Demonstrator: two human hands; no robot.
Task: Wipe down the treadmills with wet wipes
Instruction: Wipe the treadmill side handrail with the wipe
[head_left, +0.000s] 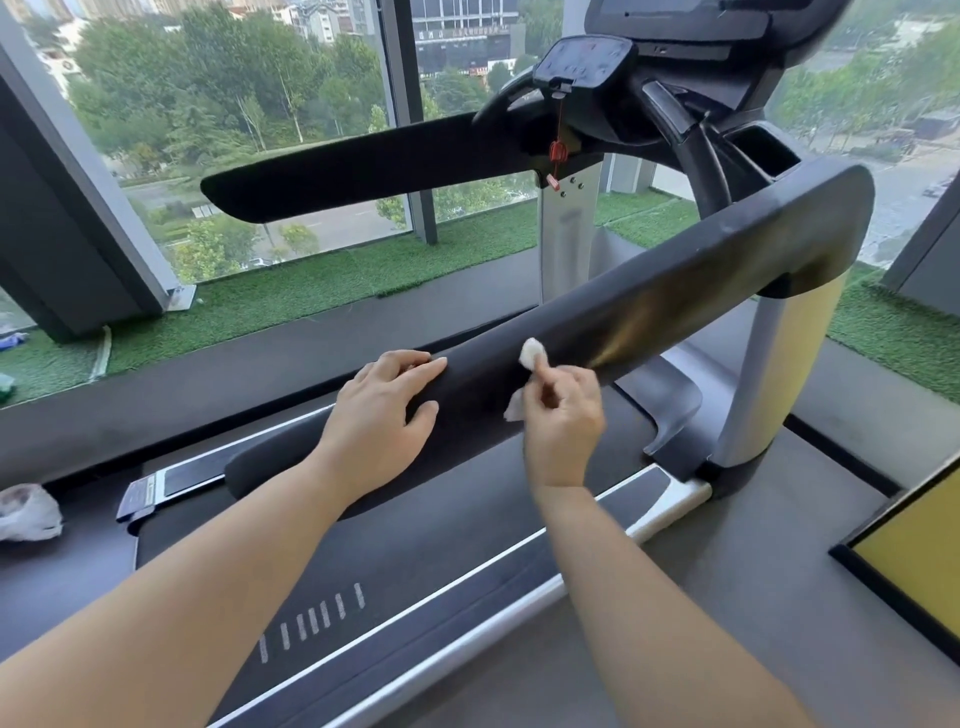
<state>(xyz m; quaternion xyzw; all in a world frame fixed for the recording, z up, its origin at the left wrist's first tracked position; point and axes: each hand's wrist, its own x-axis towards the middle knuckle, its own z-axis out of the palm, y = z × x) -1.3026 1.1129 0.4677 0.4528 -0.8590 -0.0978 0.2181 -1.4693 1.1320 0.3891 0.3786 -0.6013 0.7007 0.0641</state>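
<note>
- The right hand (563, 421) pinched a crumpled wet wipe (531, 353) between thumb and curled fingers. The wad was pressed against the near handrail (701, 270) of the treadmill (415, 545).
- The left hand (379, 410) lay over the same rail just beside it, its fingers (434, 364) straight and gripping nothing. It looked to me like a steadying touch.
- That rail ran from its rounded end low on the left, under the left forearm, up and away to the right toward the yellow-and-silver upright (769, 374).
- Most of the rail lay up and to the right of the wipe, so I judged the right hand better placed to run the next stroke along its length.
- I could read no brand or label. The console (587, 62) was dark, the white bars (311, 618) on the deck were plain marks, and the signs on the building outside were too blurred.
- A red safety clip (557, 150) hung below the console.
</note>
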